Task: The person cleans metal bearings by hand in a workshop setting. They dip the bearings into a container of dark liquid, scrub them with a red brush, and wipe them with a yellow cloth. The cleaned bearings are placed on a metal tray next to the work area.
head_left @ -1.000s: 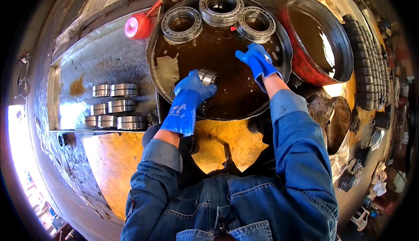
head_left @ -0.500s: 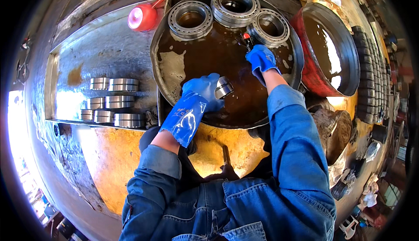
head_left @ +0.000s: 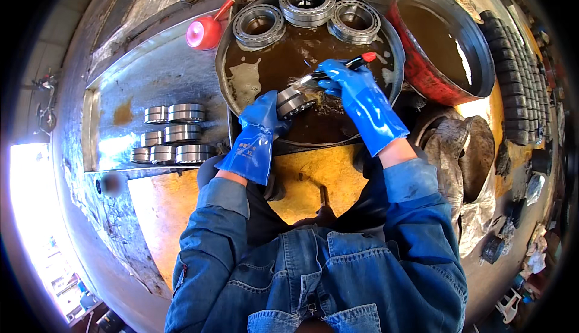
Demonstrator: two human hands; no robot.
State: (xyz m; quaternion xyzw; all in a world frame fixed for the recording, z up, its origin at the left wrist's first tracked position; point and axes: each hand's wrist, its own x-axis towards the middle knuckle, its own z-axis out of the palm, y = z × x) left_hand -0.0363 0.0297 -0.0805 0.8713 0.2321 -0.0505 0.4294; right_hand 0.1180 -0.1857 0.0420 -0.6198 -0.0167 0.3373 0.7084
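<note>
Left hand, blue-gloved, is closing round the ring, gripping it by its left side; thumb and finger placement is not showing clearly. The ring is sitting just right of that glove, over the near half of the round basin, above brown liquid. It is tilting, its bright outer band sloping up to the right and its dark edge facing down toward the wearer. Right hand, also gloved, is holding the brush in a narrow grip, fingers wrapping the black handle. The brush is lying aslant: red butt up and to the right, pale working end pointing down and left, toward the top of the ring. From the right grip, then, the ring is lying to the left and a little nearer the wearer; the left hand is the closer one, being in contact, while the right is standing apart and reaching across by the brush alone. The working end is hanging right at the ring's upper edge; whether it is touching or just clear, I am not able to tell. Bright streaks are showing between ring and right glove. Three big bearings are resting along the basin's far side, well apart from both hands.
</note>
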